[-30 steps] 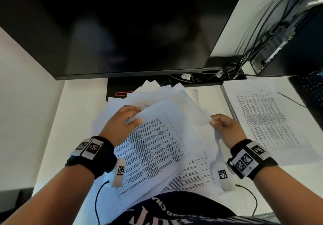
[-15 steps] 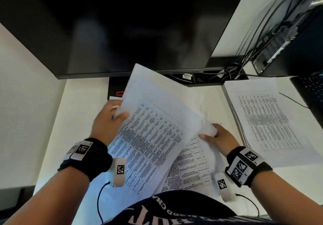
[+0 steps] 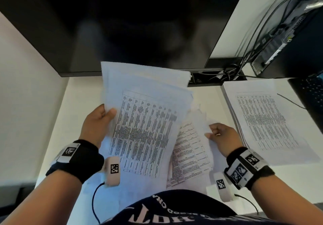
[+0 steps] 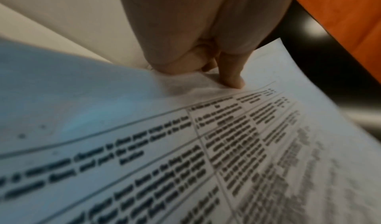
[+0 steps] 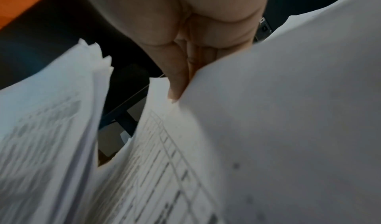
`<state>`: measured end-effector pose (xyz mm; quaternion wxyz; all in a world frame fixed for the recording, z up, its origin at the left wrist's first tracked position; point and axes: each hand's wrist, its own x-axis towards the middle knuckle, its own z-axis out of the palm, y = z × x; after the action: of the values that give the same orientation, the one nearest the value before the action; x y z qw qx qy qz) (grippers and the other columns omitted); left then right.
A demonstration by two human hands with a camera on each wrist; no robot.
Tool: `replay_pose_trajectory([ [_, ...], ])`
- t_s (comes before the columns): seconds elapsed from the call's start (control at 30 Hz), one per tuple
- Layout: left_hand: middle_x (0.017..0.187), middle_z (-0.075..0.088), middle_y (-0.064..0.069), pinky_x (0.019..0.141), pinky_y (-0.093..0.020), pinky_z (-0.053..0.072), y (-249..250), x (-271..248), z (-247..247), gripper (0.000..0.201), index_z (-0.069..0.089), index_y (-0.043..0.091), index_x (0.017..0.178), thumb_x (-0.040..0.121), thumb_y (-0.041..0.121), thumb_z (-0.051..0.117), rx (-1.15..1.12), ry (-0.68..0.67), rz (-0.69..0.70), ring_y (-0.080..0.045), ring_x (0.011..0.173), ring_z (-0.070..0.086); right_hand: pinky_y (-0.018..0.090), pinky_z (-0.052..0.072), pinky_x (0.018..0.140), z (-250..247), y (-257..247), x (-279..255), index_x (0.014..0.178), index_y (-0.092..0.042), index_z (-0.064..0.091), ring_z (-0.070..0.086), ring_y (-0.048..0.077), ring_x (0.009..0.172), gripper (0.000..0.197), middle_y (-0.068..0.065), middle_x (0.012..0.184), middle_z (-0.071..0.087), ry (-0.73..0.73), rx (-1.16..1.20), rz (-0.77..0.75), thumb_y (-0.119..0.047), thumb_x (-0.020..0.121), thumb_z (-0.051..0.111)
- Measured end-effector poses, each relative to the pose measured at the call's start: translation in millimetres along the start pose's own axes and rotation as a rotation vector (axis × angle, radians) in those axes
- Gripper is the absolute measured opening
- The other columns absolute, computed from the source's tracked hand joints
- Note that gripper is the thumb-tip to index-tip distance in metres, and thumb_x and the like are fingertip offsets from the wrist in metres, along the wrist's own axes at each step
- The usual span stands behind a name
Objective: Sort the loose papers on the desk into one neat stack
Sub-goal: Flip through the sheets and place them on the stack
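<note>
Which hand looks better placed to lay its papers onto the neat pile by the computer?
Probably the right hand: it grips sheets right beside the neat pile. The left hand holds its raised bundle farther away, across the desk.

Your left hand point(image 3: 97, 125) at left edge of raised sheaf point(image 3: 145, 120), thumb on top; loose sheets point(image 3: 190, 151) under and right of sheaf, your right hand point(image 3: 222, 137) at their right edge; stacked pile point(image 3: 269, 120) lies flat on desk point(image 3: 52, 120) further right; monitor point(image 3: 122, 23) behind all papers, computer tower point(image 3: 297, 41) at far right
</note>
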<state>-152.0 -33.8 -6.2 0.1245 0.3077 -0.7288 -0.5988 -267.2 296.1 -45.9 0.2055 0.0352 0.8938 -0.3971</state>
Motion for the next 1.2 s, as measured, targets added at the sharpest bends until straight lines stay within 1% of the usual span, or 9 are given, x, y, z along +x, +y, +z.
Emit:
replay_pose_trajectory([
  [0.17, 0.087, 0.074, 0.012, 0.072, -0.016, 0.047, 13, -8, 7, 0.016, 0.069, 0.027, 0.095, 0.096, 0.022, 0.054, 0.081, -0.184, 0.042, 0.0, 0.083, 0.066, 0.007, 0.04, 0.055, -23, -39, -1, 0.094, 0.0, 0.065, 0.053, 0.015, 0.077, 0.015, 0.006, 0.081, 0.062, -0.004, 0.088, -0.1, 0.008, 0.085, 0.056],
  [0.3, 0.092, 0.065, -0.005, 0.081, -0.024, 0.045, 19, -12, 19, 0.045, 0.064, 0.004, 0.094, 0.089, 0.047, 0.054, 0.378, -0.331, 0.255, -0.019, 0.089, 0.057, 0.009, 0.046, 0.054, -34, -70, -7, 0.083, -0.004, 0.069, 0.058, -0.005, 0.056, 0.031, -0.005, 0.073, 0.066, -0.131, 0.183, -0.269, 0.021, 0.081, 0.051],
  [0.4, 0.113, 0.046, 0.026, 0.085, 0.003, 0.027, 21, -17, 29, 0.035, 0.067, 0.0, 0.094, 0.089, 0.034, 0.06, 0.453, -0.353, 0.372, 0.005, 0.104, 0.044, 0.017, 0.05, 0.057, -34, -84, -11, 0.074, -0.016, 0.07, 0.063, 0.004, 0.059, 0.038, -0.009, 0.065, 0.07, -0.177, 0.247, -0.357, 0.02, 0.074, 0.056],
  [0.5, 0.11, 0.051, 0.031, 0.078, 0.006, 0.03, 21, -25, 34, 0.009, 0.065, 0.024, 0.093, 0.092, 0.018, 0.059, 0.374, -0.424, 0.316, 0.023, 0.097, 0.046, 0.02, 0.051, 0.058, -31, -91, -16, 0.078, -0.011, 0.07, 0.065, 0.011, 0.062, 0.024, -0.003, 0.067, 0.071, -0.26, 0.341, -0.368, 0.011, 0.079, 0.061],
  [0.63, 0.093, 0.058, 0.041, 0.075, -0.009, 0.04, 10, -35, 35, 0.027, 0.055, 0.049, 0.083, 0.092, 0.023, 0.059, 0.453, -0.517, 0.274, 0.017, 0.089, 0.054, 0.019, 0.052, 0.059, -22, -86, -20, 0.084, -0.009, 0.072, 0.066, 0.011, 0.065, 0.01, 0.002, 0.077, 0.074, -0.251, 0.395, -0.288, -0.014, 0.084, 0.064],
  [0.73, 0.093, 0.062, 0.038, 0.088, -0.012, 0.044, 0, -43, 31, 0.053, 0.061, 0.06, 0.08, 0.09, 0.008, 0.059, 0.4, -0.531, 0.291, 0.013, 0.094, 0.057, 0.023, 0.054, 0.062, -19, -73, -12, 0.092, -0.008, 0.071, 0.069, 0.019, 0.066, 0.039, 0.011, 0.082, 0.074, -0.27, 0.435, -0.165, -0.041, 0.087, 0.052],
  [0.87, 0.098, 0.067, 0.027, 0.09, -0.031, 0.05, -12, -53, 22, 0.056, 0.068, 0.049, 0.08, 0.085, -0.007, 0.062, 0.37, -0.486, 0.269, 0.002, 0.098, 0.062, 0.039, 0.054, 0.078, -14, -35, 8, 0.097, -0.011, 0.067, 0.065, 0.024, 0.076, 0.018, 0.008, 0.086, 0.071, -0.23, 0.18, 0.085, -0.022, 0.094, 0.054],
  [1.0, 0.099, 0.068, 0.022, 0.087, -0.034, 0.052, -16, -55, 16, 0.057, 0.069, 0.045, 0.081, 0.082, -0.012, 0.063, 0.303, -0.439, 0.29, -0.006, 0.098, 0.064, 0.022, 0.043, 0.053, 6, -7, 11, 0.071, -0.018, 0.055, 0.051, 0.017, 0.057, 0.022, 0.005, 0.067, 0.059, -0.224, -0.004, 0.198, -0.03, 0.084, 0.068],
  [1.2, 0.09, 0.067, 0.012, 0.073, -0.017, 0.049, 2, -49, 9, 0.041, 0.068, 0.024, 0.08, 0.077, -0.015, 0.056, 0.103, -0.334, 0.27, -0.006, 0.084, 0.062, 0.023, 0.038, 0.086, 27, -16, 11, 0.123, -0.004, 0.056, 0.053, 0.029, 0.118, 0.031, 0.014, 0.129, 0.056, -0.284, -0.181, 0.174, -0.01, 0.093, 0.053],
])
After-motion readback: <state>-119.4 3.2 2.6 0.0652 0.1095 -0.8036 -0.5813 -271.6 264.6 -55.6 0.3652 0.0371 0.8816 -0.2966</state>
